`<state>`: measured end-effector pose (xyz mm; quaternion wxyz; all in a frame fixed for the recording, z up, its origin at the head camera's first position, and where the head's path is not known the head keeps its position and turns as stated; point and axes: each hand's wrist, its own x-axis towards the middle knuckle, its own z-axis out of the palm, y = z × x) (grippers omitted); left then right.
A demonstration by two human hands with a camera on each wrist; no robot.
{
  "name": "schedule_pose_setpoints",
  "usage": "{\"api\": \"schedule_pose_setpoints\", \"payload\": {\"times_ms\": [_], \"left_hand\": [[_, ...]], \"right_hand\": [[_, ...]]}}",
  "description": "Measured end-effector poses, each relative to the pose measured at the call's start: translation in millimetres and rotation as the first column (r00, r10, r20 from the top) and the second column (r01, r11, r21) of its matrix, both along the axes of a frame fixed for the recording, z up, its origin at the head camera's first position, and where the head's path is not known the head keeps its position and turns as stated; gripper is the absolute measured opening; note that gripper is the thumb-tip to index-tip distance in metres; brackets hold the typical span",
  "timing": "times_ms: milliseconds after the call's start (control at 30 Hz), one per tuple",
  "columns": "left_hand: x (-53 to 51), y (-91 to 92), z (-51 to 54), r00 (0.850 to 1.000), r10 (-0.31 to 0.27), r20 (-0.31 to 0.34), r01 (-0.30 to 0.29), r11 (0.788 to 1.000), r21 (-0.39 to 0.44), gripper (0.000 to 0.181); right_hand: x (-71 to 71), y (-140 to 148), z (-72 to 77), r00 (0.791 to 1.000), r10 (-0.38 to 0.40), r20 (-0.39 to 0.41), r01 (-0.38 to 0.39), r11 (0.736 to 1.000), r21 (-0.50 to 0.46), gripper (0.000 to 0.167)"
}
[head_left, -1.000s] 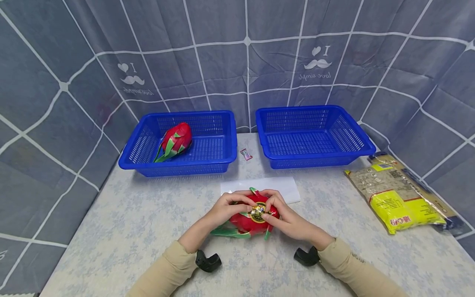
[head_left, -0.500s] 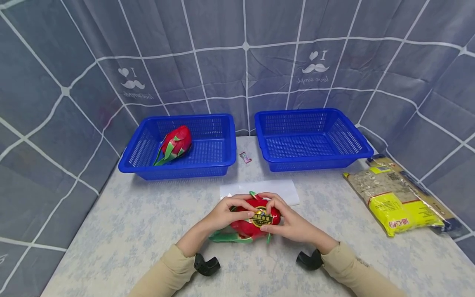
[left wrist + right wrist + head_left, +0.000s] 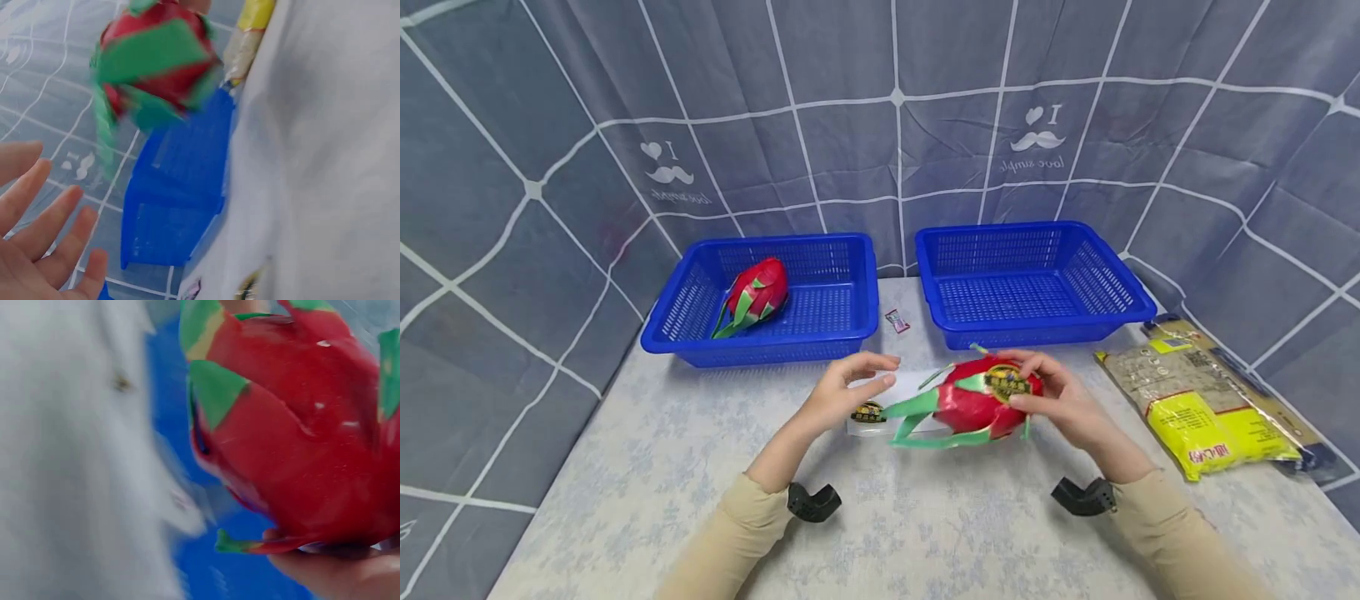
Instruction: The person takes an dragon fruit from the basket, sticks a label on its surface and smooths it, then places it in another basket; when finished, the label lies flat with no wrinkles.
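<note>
The hands are well apart. The right hand (image 3: 1067, 404) grips a labelled red dragon fruit (image 3: 970, 408) above the right part of the white sheet (image 3: 908, 385) on the tabletop (image 3: 925, 517); the left hand (image 3: 842, 393), fingers spread, is at the sheet's left end, near a black-and-gold label (image 3: 868, 413). Behind the sheet to the left, a blue basket (image 3: 782, 353) holds a second dragon fruit (image 3: 762, 292); behind it to the right stands another blue basket (image 3: 1030, 334). A wrapped sweet (image 3: 897, 321) lies behind the sheet, between both baskets. Right of the sheet lies a yellow-printed bag (image 3: 1195, 408).
</note>
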<state>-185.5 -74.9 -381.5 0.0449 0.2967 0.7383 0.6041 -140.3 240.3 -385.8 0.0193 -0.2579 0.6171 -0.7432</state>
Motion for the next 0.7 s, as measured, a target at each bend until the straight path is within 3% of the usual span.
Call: {"api": "schedule_pose_setpoints", "payload": {"times_ms": [67, 133, 233, 300, 367, 467, 533, 600, 700], "left_hand": [[-10.1, 2.8, 5.3, 0.999, 0.030, 0.027, -0.032, 0.997, 0.063, 0.019], [-19.6, 9.8, 8.2, 0.997, 0.042, 0.071, -0.050, 0.993, 0.111, 0.021], [-31.9, 26.7, 9.2, 0.993, 0.040, 0.114, -0.052, 0.993, 0.104, 0.024], [-38.9, 40.0, 7.1, 0.990, 0.038, 0.133, -0.047, 0.997, 0.061, 0.027], [-45.5, 52.9, 3.3, 0.990, 0.050, 0.133, -0.052, 0.999, 0.013, 0.031], [-55.0, 68.8, -4.5, 0.986, 0.091, 0.138, -0.088, 0.996, -0.028, 0.034], [-60.4, 77.1, -9.3, 0.982, 0.137, 0.128, -0.133, 0.990, -0.037, 0.034], [-65.4, 84.0, -14.1, 0.975, 0.186, 0.123, -0.183, 0.982, -0.041, 0.033], [-70.2, 92.7, -18.1, 0.958, 0.258, 0.123, -0.256, 0.966, -0.031, 0.030]], "right_hand": [[-10.2, 17, 12.9, 0.999, -0.004, -0.034, -0.001, 0.986, -0.168, 0.032], [-22.2, 31, 26.0, 0.996, -0.070, -0.048, 0.053, 0.954, -0.296, 0.034], [-42.9, 45, 42.9, 0.968, -0.248, -0.035, 0.221, 0.912, -0.345, 0.031], [-56.9, 51, 49.9, 0.928, -0.373, -0.016, 0.352, 0.889, -0.292, 0.028], [-70.0, 55, 52.2, 0.874, -0.486, -0.022, 0.476, 0.863, -0.172, 0.023], [-91.9, 60, 44.5, 0.787, -0.610, -0.091, 0.615, 0.788, 0.038, 0.015], [-106.2, 62, 35.3, 0.743, -0.649, -0.164, 0.669, 0.725, 0.165, 0.021], [-119.9, 66, 25.6, 0.723, -0.650, -0.235, 0.691, 0.672, 0.267, 0.029], [-132.9, 69, 17.8, 0.732, -0.608, -0.307, 0.679, 0.615, 0.400, 0.032]]}}
